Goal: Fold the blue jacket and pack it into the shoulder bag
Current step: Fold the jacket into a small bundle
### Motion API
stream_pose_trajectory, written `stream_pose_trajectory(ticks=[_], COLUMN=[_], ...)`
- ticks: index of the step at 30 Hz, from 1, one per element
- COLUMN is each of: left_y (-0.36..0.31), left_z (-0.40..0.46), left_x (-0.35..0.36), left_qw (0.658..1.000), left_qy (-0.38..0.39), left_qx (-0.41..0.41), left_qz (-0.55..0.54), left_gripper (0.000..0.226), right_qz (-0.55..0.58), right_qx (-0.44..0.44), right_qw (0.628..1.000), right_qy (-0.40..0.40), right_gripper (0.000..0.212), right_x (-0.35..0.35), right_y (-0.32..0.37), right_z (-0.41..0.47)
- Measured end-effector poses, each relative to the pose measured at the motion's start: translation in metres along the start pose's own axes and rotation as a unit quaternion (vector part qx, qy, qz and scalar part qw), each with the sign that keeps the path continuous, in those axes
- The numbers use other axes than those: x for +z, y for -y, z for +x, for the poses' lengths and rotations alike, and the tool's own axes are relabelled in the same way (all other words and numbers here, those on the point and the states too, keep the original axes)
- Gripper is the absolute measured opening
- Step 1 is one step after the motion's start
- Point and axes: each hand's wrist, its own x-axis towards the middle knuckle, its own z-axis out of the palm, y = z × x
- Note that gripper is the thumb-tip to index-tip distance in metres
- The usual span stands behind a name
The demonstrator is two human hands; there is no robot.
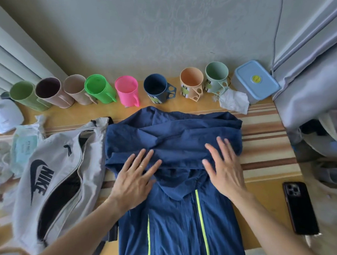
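The blue jacket with neon-yellow zips lies lengthwise on the table, its far part folded back into a thick band across the middle. My left hand rests flat on the left of that fold, fingers spread. Flat on the right of the fold lies my right hand, its fingers apart too. Neither hand grips the cloth. The grey shoulder bag with a dark logo lies just left of the jacket, its main zip open and dark inside.
Several coloured cups stand in a row along the far table edge, with a blue lidded box and a crumpled tissue at its right end. A dark phone lies right of the jacket. Wipes pack and bags sit left.
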Motion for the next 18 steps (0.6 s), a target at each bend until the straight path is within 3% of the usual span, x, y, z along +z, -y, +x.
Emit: stream_pose_trajectory(ticks=[2,3,7,10,14,16,18], left_y=[-0.002,-0.005,-0.039,-0.062,-0.081,-0.088,-0.098], left_z=[-0.003,-0.004,-0.021,-0.061,-0.126,-0.155,-0.184], left_x=[0.024,0.030,0.027,0.030,0.056,0.068,0.077], left_qw=[0.996,0.994,0.995,0.996,0.996,0.995,0.992], left_qy=[0.076,0.086,0.024,0.022,0.049,0.051,0.037], left_qx=[-0.041,-0.065,-0.091,-0.056,-0.047,-0.067,-0.101], left_qz=[0.007,0.002,-0.045,-0.061,-0.059,-0.062,-0.064], left_gripper=[0.069,0.073,0.070,0.067,0.061,0.059,0.057], right_qz=[-0.064,-0.066,0.051,0.014,-0.003,0.022,0.097], right_qx=[0.022,0.057,0.203,0.131,0.045,0.075,0.178], right_qw=[0.989,0.985,0.977,0.989,0.988,0.990,0.977], right_qy=[0.128,0.146,0.029,0.073,0.150,0.118,0.067], right_gripper=[0.070,0.075,0.069,0.060,0.066,0.072,0.075], right_x=[0.017,0.019,0.005,0.008,0.034,0.035,0.030], right_y=[-0.015,-0.021,-0.025,-0.014,-0.010,-0.004,0.000], right_z=[-0.014,-0.019,-0.065,-0.132,-0.205,-0.222,-0.234])
